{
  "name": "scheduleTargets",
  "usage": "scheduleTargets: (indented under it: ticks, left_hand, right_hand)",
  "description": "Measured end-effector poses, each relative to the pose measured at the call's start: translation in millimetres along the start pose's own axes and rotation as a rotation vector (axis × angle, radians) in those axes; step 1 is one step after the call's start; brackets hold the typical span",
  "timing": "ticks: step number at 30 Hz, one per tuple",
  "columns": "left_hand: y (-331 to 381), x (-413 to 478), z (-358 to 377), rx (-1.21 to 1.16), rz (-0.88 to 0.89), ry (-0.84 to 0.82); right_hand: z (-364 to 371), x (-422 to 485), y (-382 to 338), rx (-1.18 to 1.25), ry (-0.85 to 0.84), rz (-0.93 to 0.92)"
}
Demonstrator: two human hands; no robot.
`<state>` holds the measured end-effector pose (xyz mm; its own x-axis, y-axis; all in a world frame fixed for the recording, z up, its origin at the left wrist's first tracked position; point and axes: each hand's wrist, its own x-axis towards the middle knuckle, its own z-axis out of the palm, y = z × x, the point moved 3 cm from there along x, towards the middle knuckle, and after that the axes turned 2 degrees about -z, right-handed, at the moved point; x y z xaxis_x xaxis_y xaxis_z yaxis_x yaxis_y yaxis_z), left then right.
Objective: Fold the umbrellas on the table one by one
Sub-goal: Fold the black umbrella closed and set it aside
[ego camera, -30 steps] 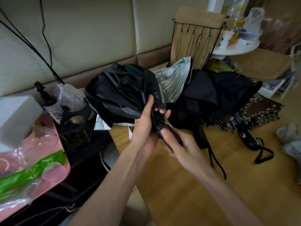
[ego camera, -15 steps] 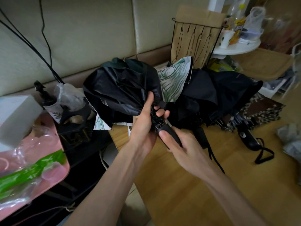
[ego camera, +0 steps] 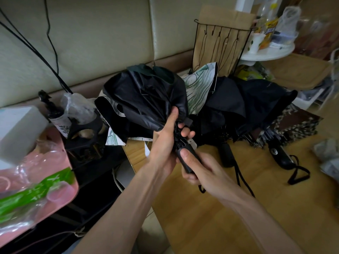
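A cream padded backrest (ego camera: 95, 41) fills the background, with black cables (ego camera: 29, 44) hanging across it. In front of it a light wooden bench (ego camera: 238, 213) takes up the lower right. Along the bench's far edge lies a heap of collapsed umbrellas: a dark one (ego camera: 260, 99) sprawled to the right, a white one with green line drawings (ego camera: 199, 87) wedged in the middle, and some brown spotted fabric (ego camera: 300, 121) under the right end. The black umbrella (ego camera: 145, 96) being worked on is held up off the bench at the left end of the heap, its canopy loose and bunched, pointing away towards the backrest. Left of the bench sits a pink tray (ego camera: 62, 162) with clear and green plastic wrapping in it, a white box (ego camera: 18, 129) just behind it. Behind the heap stands a black wire rack (ego camera: 222, 41) in front of a brown paper bag (ego camera: 227, 17), beside a round white shelf (ego camera: 266, 55) with bottles and bags on it. The left hand (ego camera: 165, 143) is wrapped round the gathered canopy and ribs just above the handle, thumb lying up along the fabric. The right hand (ego camera: 207, 171) is clamped on the umbrella's black handle (ego camera: 187, 159), thumb laid on top; the two hands sit close together, nearly touching. Two more black handles rest on the bench near the right hand, one plain (ego camera: 226, 154) and one with a round button (ego camera: 278, 154) and a wrist strap (ego camera: 299, 176). A pump bottle (ego camera: 55, 114) stands behind the tray.
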<state>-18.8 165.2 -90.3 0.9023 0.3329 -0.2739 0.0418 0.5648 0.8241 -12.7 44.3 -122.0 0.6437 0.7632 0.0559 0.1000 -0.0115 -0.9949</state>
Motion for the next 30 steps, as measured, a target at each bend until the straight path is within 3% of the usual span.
scheduleTargets:
  ticks: [4, 9, 30]
  left_hand:
    - [5.0, 3.6, 1.6, -0.048, 0.121, -0.015]
    - [7.4, 5.9, 1.2, -0.065, 0.124, 0.024]
    - [5.4, 3.2, 4.9, -0.012, 0.107, -0.044]
  right_hand:
    - [3.6, 4.3, 7.7, -0.167, 0.072, -0.077]
    - [4.1, 2.5, 7.9, -0.264, 0.082, -0.114]
    - [8.6, -0.2, -0.5, -0.122, 0.131, -0.085]
